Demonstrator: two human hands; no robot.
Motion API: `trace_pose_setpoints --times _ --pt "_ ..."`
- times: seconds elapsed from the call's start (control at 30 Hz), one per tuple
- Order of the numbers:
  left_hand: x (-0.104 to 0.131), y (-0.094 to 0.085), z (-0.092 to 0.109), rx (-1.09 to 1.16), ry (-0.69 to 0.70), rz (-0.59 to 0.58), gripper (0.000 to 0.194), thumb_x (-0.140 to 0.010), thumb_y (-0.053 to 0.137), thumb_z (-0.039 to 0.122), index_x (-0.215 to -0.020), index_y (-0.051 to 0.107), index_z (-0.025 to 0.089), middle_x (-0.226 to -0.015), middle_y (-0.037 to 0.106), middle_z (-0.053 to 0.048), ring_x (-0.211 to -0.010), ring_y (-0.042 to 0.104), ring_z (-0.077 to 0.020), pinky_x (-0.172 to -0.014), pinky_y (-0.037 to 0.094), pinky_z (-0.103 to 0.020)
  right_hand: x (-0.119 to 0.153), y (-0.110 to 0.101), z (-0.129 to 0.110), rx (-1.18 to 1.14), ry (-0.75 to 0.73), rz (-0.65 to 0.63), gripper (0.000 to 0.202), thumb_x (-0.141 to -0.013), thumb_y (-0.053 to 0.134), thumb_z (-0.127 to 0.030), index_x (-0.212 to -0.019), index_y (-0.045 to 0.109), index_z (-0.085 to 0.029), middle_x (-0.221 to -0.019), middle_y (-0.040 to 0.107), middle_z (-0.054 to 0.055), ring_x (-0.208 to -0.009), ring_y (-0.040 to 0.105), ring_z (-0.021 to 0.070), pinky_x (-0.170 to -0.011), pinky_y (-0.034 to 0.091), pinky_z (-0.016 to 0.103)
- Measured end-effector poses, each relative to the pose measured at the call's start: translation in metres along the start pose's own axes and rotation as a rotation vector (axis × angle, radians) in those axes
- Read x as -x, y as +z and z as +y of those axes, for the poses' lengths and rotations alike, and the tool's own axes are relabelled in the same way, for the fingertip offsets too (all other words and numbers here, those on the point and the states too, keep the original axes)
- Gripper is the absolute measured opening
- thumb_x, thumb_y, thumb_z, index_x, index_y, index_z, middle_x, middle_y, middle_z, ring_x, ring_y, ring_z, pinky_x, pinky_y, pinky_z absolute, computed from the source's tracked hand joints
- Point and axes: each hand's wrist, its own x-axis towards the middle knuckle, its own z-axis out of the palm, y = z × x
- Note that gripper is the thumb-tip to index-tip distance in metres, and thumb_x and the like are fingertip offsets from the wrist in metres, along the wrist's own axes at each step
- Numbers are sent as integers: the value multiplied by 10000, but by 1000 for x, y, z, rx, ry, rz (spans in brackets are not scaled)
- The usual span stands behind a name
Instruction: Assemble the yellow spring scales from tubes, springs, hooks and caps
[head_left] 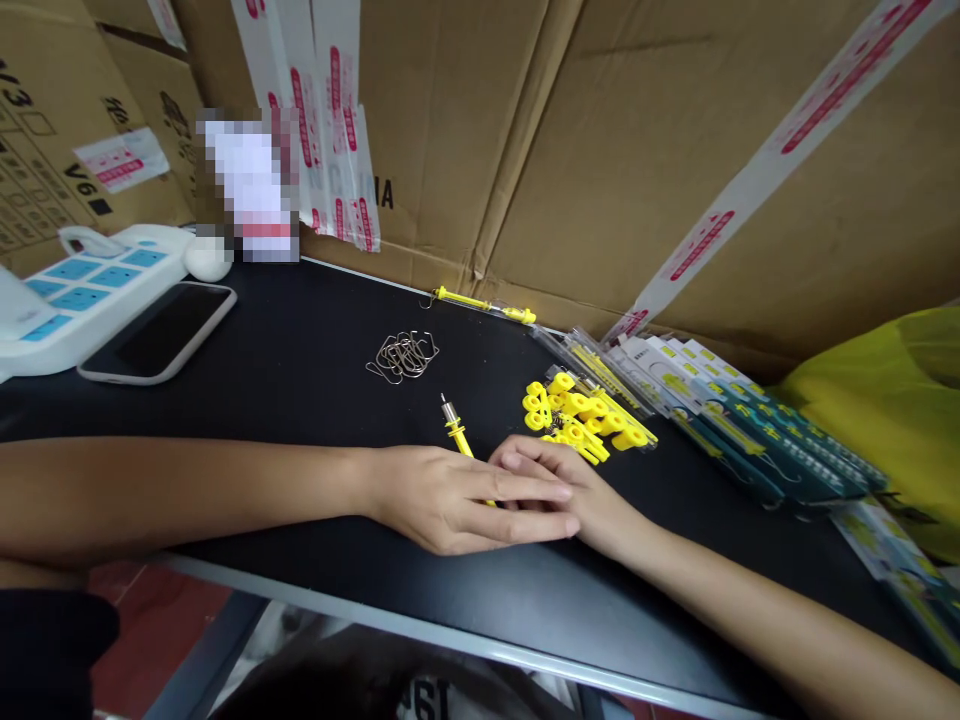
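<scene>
My left hand [442,500] lies across my right hand, its fingers stretched out over the right palm and fingers. My right hand [559,480] is partly hidden beneath it, with its fingers curled in. A yellow tool with a metal tip [459,432] sticks out from behind my left hand; whether it is gripped cannot be made out. Behind my hands is a pile of bent metal hooks [403,357]. Several yellow plastic parts [577,410] are heaped just beyond my right hand.
A phone [161,332] and a white power strip [90,285] are at the left. One yellow tool [486,304] lies at the back edge. Packaged cards [742,420] and a yellow bag [885,400] are at the right. Cardboard boxes [645,130] stand behind the black table [315,320].
</scene>
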Motion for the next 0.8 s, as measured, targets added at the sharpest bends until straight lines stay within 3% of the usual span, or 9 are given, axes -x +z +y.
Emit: trace_pose_setpoints --times 0.13,0.23,0.37,0.53,0.63,0.73,0.8 --pt "2 2 0 39 -22 -18 367 -942 361 152 -1277 506 190 -1320 516 -25 -1262 415 -70 -1098 297 -174 2 2 2 -164 165 -100 341 -875 472 -450 -853 647 -159 -616 543 -10 -421 385 57 -352 277 176" --pt "-1 1 -2 40 -44 13 323 -939 393 165 -1206 574 176 -1306 528 -37 -1263 421 -97 -1094 313 -178 3 0 5 -282 213 -154 305 -845 524 -424 -947 638 -160 -565 477 -41 -368 293 30 -310 214 152" --pt "-3 2 -5 -53 15 29 287 -938 416 177 -1147 612 182 -1292 541 -28 -1278 405 -122 -1121 313 -255 4 1 7 -277 113 -241 341 -778 643 -394 -1023 593 -162 -528 424 -80 -370 280 16 -321 234 127" --pt "5 3 -6 -147 32 12 319 -920 476 241 -1225 543 306 -1345 487 36 -1259 429 -175 -1066 392 -350 3 3 5 -86 8 -205 261 -805 622 -394 -819 605 -135 -558 479 -48 -431 393 34 -376 331 144" --pt "11 3 -7 -149 10 32 360 -899 506 266 -1244 489 368 -1356 471 25 -1265 422 -187 -1045 395 -386 2 -1 4 -43 38 -217 276 -832 589 -409 -842 605 -134 -529 481 -48 -418 413 45 -358 334 146" --pt "13 3 -11 -105 -126 87 376 -872 504 304 -1243 454 263 -1308 507 -67 -1212 469 -207 -1042 365 -454 1 -6 4 -124 101 -298 277 -859 554 -405 -874 591 -131 -485 459 -73 -318 346 22 -286 274 125" --pt "14 3 -14 -53 -222 92 415 -851 488 296 -1240 420 170 -1184 583 -93 -1084 547 -200 -1042 343 -477 0 -9 4 -200 117 -337 256 -858 561 -385 -863 580 -130 -576 527 -48 -311 357 3 -273 262 109"
